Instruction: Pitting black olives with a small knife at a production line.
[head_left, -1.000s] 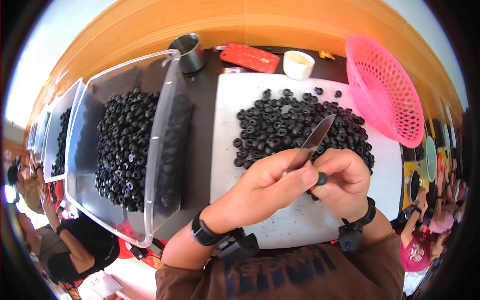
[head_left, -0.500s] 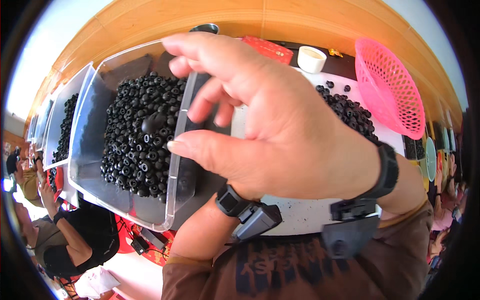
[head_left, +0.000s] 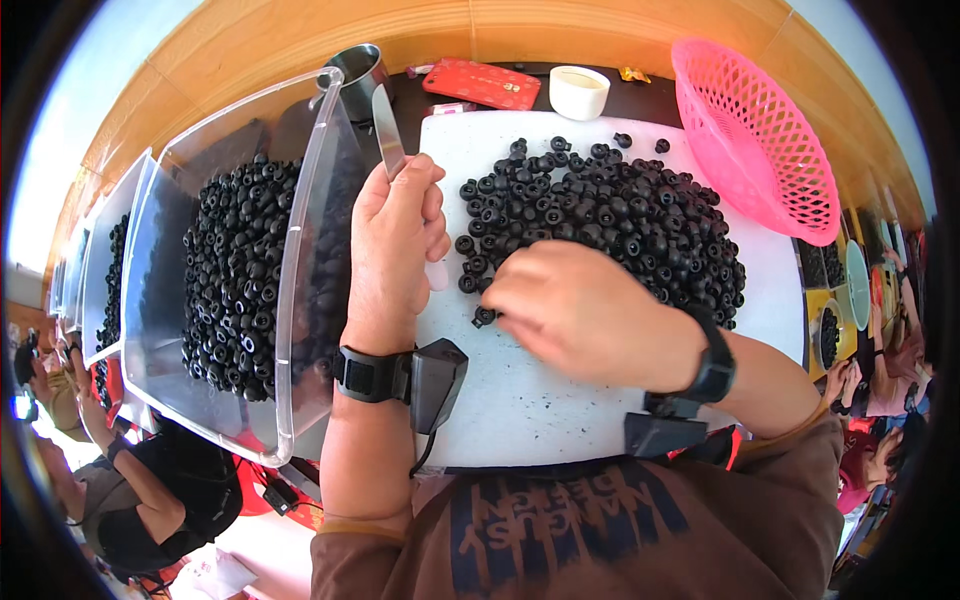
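My left hand [head_left: 395,225] is wrapped round a knife [head_left: 387,132]. The blade points up and away, and the pale end of the handle shows below the fist. My right hand [head_left: 575,310] is at the near left edge of a heap of small black ring-topped parts [head_left: 620,205] on a white board [head_left: 520,430]. Its fingers are curled together, slightly blurred, with one small black part [head_left: 484,317] at the fingertips. Left of my left hand stands a clear plastic bin [head_left: 290,300] holding many loose black parts [head_left: 235,290].
Behind the board are a metal cup [head_left: 358,85], a red flat case [head_left: 482,84] and a white cup [head_left: 578,93]. A pink mesh basket [head_left: 755,140] leans at the far right. Other people sit at both sides, with a second clear bin [head_left: 112,270] at the left.
My right hand has moved from above the bin, where it was open with a dark blurred part below it, back right to the heap. My left hand with the knife has come into view.
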